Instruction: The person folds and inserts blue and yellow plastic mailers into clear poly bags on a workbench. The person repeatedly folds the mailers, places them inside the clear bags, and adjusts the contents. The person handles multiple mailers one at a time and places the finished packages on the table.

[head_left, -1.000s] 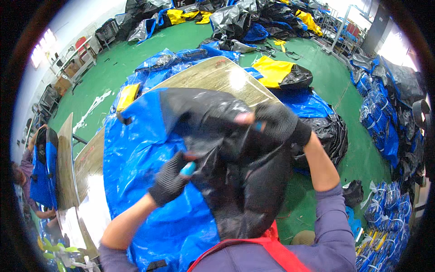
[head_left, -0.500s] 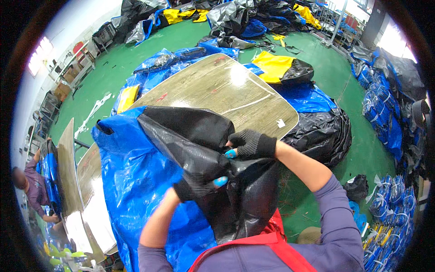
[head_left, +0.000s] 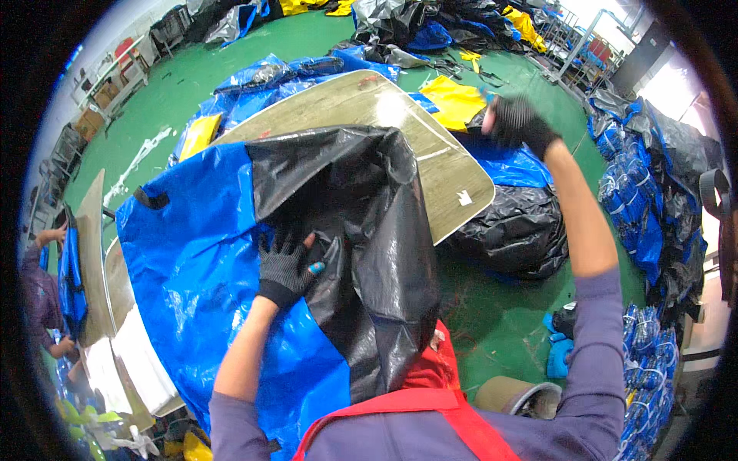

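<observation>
A large blue-and-black plastic tarp piece [head_left: 192,230] lies spread over the wood-grain board table [head_left: 338,107], its black part [head_left: 392,253] rumpled in folds on the right. My left hand [head_left: 288,269], in a dark knit glove with bare fingertips and a blue wrap on the thumb, presses on the tarp near the seam between blue and black, fingers spread. Raised away from the tarp, my right hand [head_left: 523,123] is in the air by the yellow-and-blue pile beyond the table. Its fingers are smeared by motion, and nothing is plainly visible in it.
Behind the table lie blue bundles [head_left: 261,81] and a yellow piece [head_left: 453,101]. A black bundle [head_left: 515,230] rests at the table's right. Tied blue stacks [head_left: 634,192] line the right side. A bucket [head_left: 515,396] stands near me. At far left a co-worker [head_left: 46,276] handles blue material.
My right hand has let go of the black part and swung up and to the right. My left hand has moved up and now lies flat on the tarp. The black part is spread wider.
</observation>
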The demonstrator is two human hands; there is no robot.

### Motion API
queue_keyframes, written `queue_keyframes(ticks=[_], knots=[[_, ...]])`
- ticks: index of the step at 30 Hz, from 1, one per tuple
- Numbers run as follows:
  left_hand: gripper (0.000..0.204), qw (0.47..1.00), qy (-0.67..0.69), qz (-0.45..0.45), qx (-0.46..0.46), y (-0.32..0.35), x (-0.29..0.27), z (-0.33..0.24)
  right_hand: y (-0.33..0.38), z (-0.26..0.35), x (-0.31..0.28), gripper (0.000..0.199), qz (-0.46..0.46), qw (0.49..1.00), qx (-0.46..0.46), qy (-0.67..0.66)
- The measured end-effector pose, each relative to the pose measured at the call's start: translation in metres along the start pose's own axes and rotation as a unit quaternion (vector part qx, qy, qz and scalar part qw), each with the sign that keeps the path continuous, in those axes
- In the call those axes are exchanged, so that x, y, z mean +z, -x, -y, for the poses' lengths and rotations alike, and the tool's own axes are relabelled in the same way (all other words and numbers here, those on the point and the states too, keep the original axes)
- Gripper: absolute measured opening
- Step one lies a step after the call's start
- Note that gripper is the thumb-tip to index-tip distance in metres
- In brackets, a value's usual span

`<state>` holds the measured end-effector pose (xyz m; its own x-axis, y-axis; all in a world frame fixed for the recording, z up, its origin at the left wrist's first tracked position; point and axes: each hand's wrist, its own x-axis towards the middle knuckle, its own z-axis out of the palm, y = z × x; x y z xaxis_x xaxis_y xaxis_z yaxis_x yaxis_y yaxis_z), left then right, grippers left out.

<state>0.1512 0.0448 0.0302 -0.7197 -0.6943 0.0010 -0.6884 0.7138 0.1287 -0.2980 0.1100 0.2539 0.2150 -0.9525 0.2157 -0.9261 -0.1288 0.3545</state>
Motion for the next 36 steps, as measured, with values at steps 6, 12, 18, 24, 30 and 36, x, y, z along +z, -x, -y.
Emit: queue_keyframes(ticks=[6, 12, 18, 24, 30, 36], knots=[[0.067, 0.984, 0.098, -0.121, 0.091, -0.021, 0.002, -0.042, 0.087, 0.175, 0.003, 0.053, 0.271, 0.802, 0.187, -0.498], [0.071, 0.972, 0.214, -0.011, 0.096, -0.033, 0.010, -0.051, 0.147, 0.089, 0.025, 0.043, 0.395, 0.816, 0.168, -0.387], [0.074, 0.984, 0.072, -0.134, 0.090, -0.040, -0.012, -0.079, 0.058, 0.136, -0.038, 0.044, -0.001, 0.962, 0.100, -0.254], [0.046, 0.905, 0.357, -0.214, 0.087, -0.061, -0.012, -0.090, -0.101, 0.179, 0.001, 0.033, 0.154, 0.965, -0.021, -0.209], [0.054, 0.969, 0.170, -0.142, 0.112, -0.059, 0.017, -0.074, -0.081, 0.193, 0.057, 0.037, 0.002, 0.928, -0.101, -0.359], [0.079, 0.959, 0.176, -0.105, 0.194, -0.071, 0.031, -0.085, -0.161, 0.113, 0.008, 0.028, -0.112, 0.990, 0.082, 0.015]])
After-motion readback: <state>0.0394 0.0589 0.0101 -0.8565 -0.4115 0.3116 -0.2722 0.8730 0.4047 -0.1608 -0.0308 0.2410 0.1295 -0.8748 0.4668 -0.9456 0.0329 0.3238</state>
